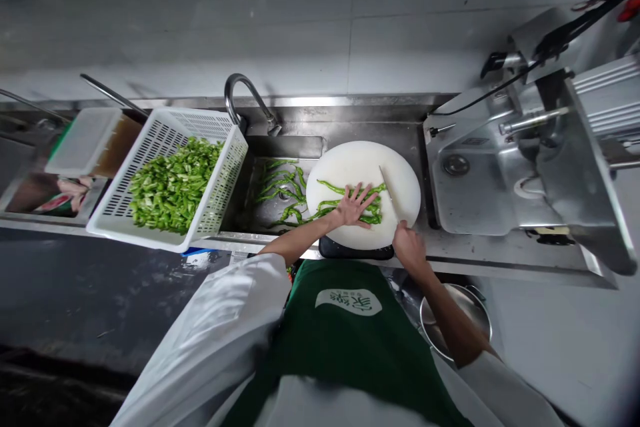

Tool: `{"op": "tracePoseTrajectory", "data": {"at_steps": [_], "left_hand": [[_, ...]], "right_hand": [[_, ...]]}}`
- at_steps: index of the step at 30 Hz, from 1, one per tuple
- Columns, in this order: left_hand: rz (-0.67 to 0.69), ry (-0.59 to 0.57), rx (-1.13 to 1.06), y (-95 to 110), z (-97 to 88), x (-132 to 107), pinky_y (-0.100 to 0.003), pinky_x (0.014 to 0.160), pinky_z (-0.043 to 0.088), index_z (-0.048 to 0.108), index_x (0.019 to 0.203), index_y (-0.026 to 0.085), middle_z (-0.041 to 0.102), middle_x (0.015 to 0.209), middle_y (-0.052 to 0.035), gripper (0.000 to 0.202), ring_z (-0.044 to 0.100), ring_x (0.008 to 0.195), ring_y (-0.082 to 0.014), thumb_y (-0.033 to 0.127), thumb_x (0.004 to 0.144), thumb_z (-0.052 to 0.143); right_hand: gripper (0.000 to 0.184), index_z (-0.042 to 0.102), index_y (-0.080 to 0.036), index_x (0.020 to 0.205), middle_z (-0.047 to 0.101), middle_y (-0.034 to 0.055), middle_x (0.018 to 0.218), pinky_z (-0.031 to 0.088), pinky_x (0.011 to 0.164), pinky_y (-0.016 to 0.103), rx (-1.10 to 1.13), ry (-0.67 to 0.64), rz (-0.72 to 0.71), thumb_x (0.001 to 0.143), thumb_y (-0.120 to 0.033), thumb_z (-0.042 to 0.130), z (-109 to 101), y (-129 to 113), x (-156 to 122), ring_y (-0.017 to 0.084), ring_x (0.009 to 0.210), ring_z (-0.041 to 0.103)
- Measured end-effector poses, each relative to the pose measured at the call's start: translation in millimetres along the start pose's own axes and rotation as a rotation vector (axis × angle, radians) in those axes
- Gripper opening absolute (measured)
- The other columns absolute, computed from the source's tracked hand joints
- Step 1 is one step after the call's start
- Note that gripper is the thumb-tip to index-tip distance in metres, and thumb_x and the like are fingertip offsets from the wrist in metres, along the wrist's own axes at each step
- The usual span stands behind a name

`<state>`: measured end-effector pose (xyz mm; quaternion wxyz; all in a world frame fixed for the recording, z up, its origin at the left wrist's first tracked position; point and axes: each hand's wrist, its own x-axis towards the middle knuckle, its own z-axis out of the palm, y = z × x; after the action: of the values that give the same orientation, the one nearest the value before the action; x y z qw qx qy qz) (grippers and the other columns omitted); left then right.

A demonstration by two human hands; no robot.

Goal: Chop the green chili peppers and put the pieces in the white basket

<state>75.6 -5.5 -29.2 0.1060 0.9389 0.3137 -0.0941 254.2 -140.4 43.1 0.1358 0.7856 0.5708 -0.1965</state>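
On a round white cutting board (347, 159), several long green peppers (327, 203) lie side by side. My left hand (354, 205) rests flat over them with its fingers spread. My right hand (410, 248) is wrapped round the handle of a kitchen knife (391, 193). The knife's blade stands just right of the peppers' ends, beyond my left fingertips. More whole green peppers (283, 190) lie in the sink to the left of the board.
A white plastic basket (213, 203) heaped with cut green peppers (175, 187) sits left of the sink. A curved faucet (240, 83) rises behind it. To the right stands a metal slicing machine (480, 173). A metal pot (457, 320) is below the counter.
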Motion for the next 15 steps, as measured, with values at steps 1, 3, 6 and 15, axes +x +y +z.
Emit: {"op": "tracePoseTrajectory", "data": {"at_steps": [1,3,6,15], "left_hand": [[-0.009,0.008,-0.014,1,-2.8,0,-0.075,0.124,0.016,0.01,0.172,0.018,-0.002,0.177,-0.0166,0.128,-0.001,0.162,-0.05,0.084,0.079,0.068],[-0.075,0.056,-0.062,7,-7.5,-3,-0.073,0.125,0.016,0.007,0.172,0.016,-0.002,0.177,-0.0168,0.118,0.0,0.163,-0.0448,0.082,0.088,0.058],[-0.26,0.169,-0.136,19,-9.3,-4,-0.067,0.127,0.021,0.005,0.172,0.015,0.002,0.178,-0.0132,0.084,0.006,0.165,-0.0343,0.063,0.107,0.03],[-0.404,0.161,-0.15,54,5.5,8,-0.069,0.127,0.02,0.019,0.172,0.019,0.024,0.175,-0.0117,0.07,0.017,0.163,-0.0382,0.051,0.11,0.025]], "right_hand": [[0.034,0.057,-0.005,0.127,0.076,0.0252,0.106,0.053,0.087,0.035,0.001,-0.007,-0.016,0.103,-0.006,0.034,3,-3,-3,0.031,0.101,0.077],[0.034,0.057,-0.005,0.127,0.076,0.0249,0.105,0.053,0.087,0.034,0.014,-0.02,-0.051,0.102,-0.006,0.034,9,-10,-9,0.03,0.101,0.077],[0.035,0.057,-0.005,0.128,0.076,0.024,0.106,0.052,0.088,0.034,0.038,-0.025,-0.07,0.103,-0.007,0.033,15,-16,-11,0.03,0.1,0.077],[0.028,0.06,-0.018,0.091,0.069,0.0065,0.071,0.051,0.064,0.029,0.685,0.034,0.082,0.101,-0.036,0.041,48,58,2,0.021,0.063,0.067]]}}
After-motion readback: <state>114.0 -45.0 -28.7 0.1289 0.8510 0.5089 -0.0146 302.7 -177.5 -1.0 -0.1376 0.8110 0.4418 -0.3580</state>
